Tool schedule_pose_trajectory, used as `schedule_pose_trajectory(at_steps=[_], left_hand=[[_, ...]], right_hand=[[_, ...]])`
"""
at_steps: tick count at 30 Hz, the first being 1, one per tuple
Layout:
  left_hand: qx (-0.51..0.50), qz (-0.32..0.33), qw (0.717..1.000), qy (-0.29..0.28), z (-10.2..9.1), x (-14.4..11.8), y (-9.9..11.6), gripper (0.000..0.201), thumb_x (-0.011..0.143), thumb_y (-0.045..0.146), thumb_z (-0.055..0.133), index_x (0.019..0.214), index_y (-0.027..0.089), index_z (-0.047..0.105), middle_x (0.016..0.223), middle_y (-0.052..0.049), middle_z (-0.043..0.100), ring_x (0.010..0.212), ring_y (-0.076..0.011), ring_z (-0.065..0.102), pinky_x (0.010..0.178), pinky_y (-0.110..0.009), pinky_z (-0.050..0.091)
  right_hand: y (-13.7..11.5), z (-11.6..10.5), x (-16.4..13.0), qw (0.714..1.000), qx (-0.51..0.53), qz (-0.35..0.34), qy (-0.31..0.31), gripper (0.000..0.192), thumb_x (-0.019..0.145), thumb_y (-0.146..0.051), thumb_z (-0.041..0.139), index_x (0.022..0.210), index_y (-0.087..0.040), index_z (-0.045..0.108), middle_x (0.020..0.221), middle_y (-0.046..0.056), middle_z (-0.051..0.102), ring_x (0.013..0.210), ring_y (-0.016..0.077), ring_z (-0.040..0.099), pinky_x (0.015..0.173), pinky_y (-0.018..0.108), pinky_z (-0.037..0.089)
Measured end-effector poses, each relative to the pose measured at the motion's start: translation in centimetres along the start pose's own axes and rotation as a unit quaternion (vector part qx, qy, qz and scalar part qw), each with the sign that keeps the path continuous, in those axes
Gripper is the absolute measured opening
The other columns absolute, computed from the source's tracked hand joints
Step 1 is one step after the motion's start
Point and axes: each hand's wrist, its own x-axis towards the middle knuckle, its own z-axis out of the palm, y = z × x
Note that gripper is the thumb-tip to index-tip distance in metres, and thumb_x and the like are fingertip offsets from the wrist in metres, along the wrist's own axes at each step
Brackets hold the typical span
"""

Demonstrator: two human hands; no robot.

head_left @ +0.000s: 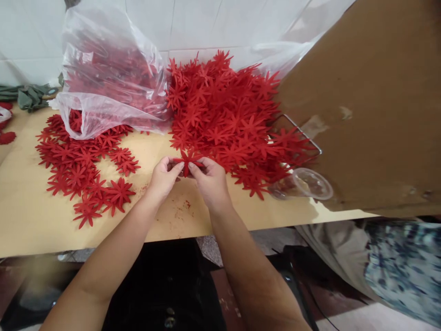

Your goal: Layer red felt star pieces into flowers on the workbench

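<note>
Between my two hands, above the middle of the table, is a red flower-shaped piece with narrow petals. My left hand pinches its left side between thumb and fingers. On the other side my right hand grips it the same way, thumb on top. Beyond my hands rises a large heap of the same red flowers. To the left lies a looser spread of red flowers, some of them stacked. The fingertips under the piece are mostly hidden.
A clear plastic bag full of red flowers leans against the tiled wall. A brown board stands at the right, near a clear plastic cup lying on its side. Red crumbs dot the tan tabletop. Patterned cloth shows lower right.
</note>
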Motion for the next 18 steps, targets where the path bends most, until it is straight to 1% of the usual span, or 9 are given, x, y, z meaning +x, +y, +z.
schedule_pose_trajectory(at_steps=[3, 6, 8, 10, 12, 14, 15, 16, 18], left_hand=[[0.043, 0.036, 0.998, -0.002, 0.3, 0.1, -0.2, 0.006, 0.074, 0.016, 0.053, 0.077, 0.016, 0.048, 0.068, 0.003, 0.054, 0.059, -0.0051, 0.049, 0.056, -0.018, 0.038], [0.064, 0.064, 0.996, -0.007, 0.6, 0.0, -0.4, 0.007, 0.073, 0.017, 0.055, 0.077, 0.015, 0.050, 0.071, 0.002, 0.054, 0.064, -0.0057, 0.049, 0.062, -0.020, 0.040], [0.058, 0.067, 0.996, -0.029, 0.7, 0.1, -0.4, 0.008, 0.073, 0.019, 0.055, 0.078, 0.015, 0.051, 0.072, 0.001, 0.055, 0.065, -0.0064, 0.050, 0.064, -0.021, 0.041], [0.053, 0.066, 0.995, -0.053, 0.7, 0.1, -0.5, 0.006, 0.073, 0.019, 0.054, 0.077, 0.015, 0.052, 0.071, 0.001, 0.055, 0.065, -0.0066, 0.050, 0.064, -0.021, 0.042], [0.058, 0.058, 0.995, -0.060, 0.7, 0.2, -0.5, 0.004, 0.074, 0.018, 0.052, 0.076, 0.015, 0.052, 0.069, 0.002, 0.055, 0.061, -0.0061, 0.050, 0.060, -0.021, 0.042], [0.069, 0.044, 0.995, -0.052, 0.6, 0.2, -0.5, 0.005, 0.074, 0.018, 0.051, 0.077, 0.015, 0.052, 0.065, 0.002, 0.055, 0.055, -0.0055, 0.049, 0.055, -0.020, 0.041], [0.072, 0.039, 0.996, -0.043, 0.6, 0.2, -0.4, 0.005, 0.074, 0.018, 0.051, 0.078, 0.015, 0.053, 0.064, 0.003, 0.054, 0.053, -0.0053, 0.048, 0.053, -0.020, 0.040], [0.074, 0.037, 0.996, -0.036, 0.6, 0.2, -0.3, 0.006, 0.074, 0.018, 0.051, 0.079, 0.015, 0.053, 0.063, 0.003, 0.054, 0.052, -0.0053, 0.048, 0.051, -0.020, 0.040], [0.075, 0.039, 0.996, -0.027, 0.6, 0.1, -0.2, 0.007, 0.074, 0.019, 0.052, 0.080, 0.015, 0.053, 0.063, 0.003, 0.054, 0.052, -0.0053, 0.049, 0.050, -0.019, 0.040]], right_hand=[[0.3, -0.4, 0.2, 0.998, -0.029, -0.010, 0.047, 0.017, 0.067, -0.034, 0.060, 0.071, -0.018, 0.055, 0.063, -0.001, 0.057, 0.057, 0.0100, 0.053, 0.061, 0.029, 0.047], [0.9, -0.8, 0.4, 0.994, -0.080, -0.020, 0.065, 0.020, 0.071, -0.038, 0.056, 0.070, -0.018, 0.053, 0.059, -0.002, 0.053, 0.052, 0.0092, 0.048, 0.053, 0.026, 0.042], [1.3, -0.9, 0.5, 0.992, -0.114, -0.024, 0.054, 0.021, 0.073, -0.039, 0.053, 0.069, -0.018, 0.050, 0.057, -0.003, 0.051, 0.051, 0.0091, 0.046, 0.052, 0.026, 0.041], [1.2, -0.9, 0.4, 0.988, -0.148, -0.024, 0.026, 0.023, 0.076, -0.041, 0.049, 0.069, -0.019, 0.048, 0.057, -0.002, 0.050, 0.052, 0.0099, 0.047, 0.053, 0.027, 0.042], [0.3, -1.2, -0.1, 0.980, -0.193, -0.040, -0.003, 0.023, 0.077, -0.042, 0.048, 0.075, -0.019, 0.048, 0.067, 0.001, 0.055, 0.059, 0.0119, 0.052, 0.058, 0.029, 0.044], [-1.4, -2.4, -1.0, 0.960, -0.269, -0.077, 0.003, 0.028, 0.075, -0.042, 0.052, 0.088, -0.017, 0.050, 0.085, 0.007, 0.057, 0.071, 0.0150, 0.055, 0.065, 0.032, 0.046], [-2.5, -3.4, -1.7, 0.944, -0.314, -0.100, 0.024, 0.034, 0.074, -0.043, 0.053, 0.095, -0.017, 0.050, 0.092, 0.009, 0.056, 0.077, 0.0164, 0.056, 0.067, 0.034, 0.047], [-3.7, -4.6, -2.5, 0.922, -0.364, -0.120, 0.051, 0.038, 0.074, -0.043, 0.054, 0.101, -0.016, 0.050, 0.097, 0.011, 0.055, 0.080, 0.0174, 0.056, 0.069, 0.034, 0.047], [-6.2, -7.7, -4.1, 0.875, -0.450, -0.144, 0.107, 0.038, 0.078, -0.043, 0.049, 0.106, -0.017, 0.052, 0.096, 0.011, 0.056, 0.083, 0.0185, 0.056, 0.071, 0.035, 0.046]])
